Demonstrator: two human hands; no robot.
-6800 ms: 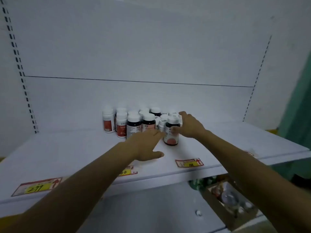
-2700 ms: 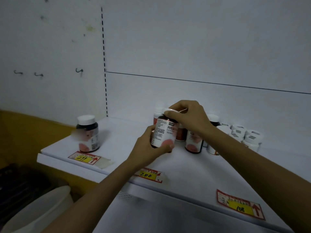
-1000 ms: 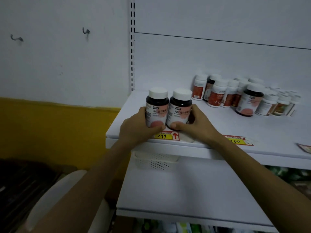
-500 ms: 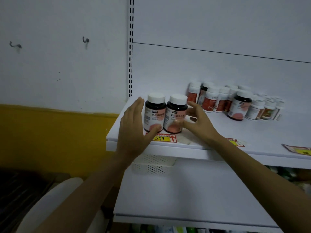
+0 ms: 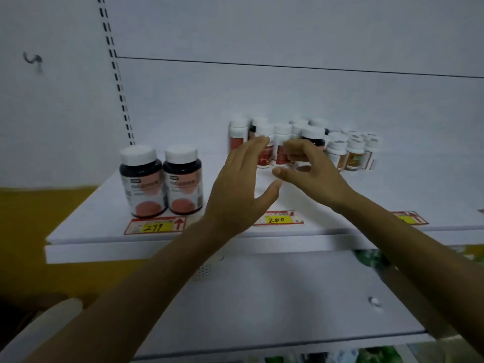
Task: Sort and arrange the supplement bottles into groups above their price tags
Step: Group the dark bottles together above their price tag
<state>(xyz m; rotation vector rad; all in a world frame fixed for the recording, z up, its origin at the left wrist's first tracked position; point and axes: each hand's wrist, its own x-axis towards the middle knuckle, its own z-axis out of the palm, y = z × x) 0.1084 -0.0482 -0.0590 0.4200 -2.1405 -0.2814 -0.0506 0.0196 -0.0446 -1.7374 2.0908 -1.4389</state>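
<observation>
The shelf [image 5: 104, 205] and the back panel [image 5: 262, 100] look like smooth sheet metal under a matt white coat. The two dark bottles [image 5: 143, 182] seem to be glossy brown plastic with smooth white plastic caps and slightly shiny printed labels, while the smaller bottles [image 5: 353, 153] further along are white plastic. The price tag [image 5: 155, 226] marked 299 is flat printed paper.

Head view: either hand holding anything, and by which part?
Left hand is open, holding nothing. Right hand curls in front of the dark white-capped bottle in the back cluster; whether it actually grips it cannot be told.
</observation>
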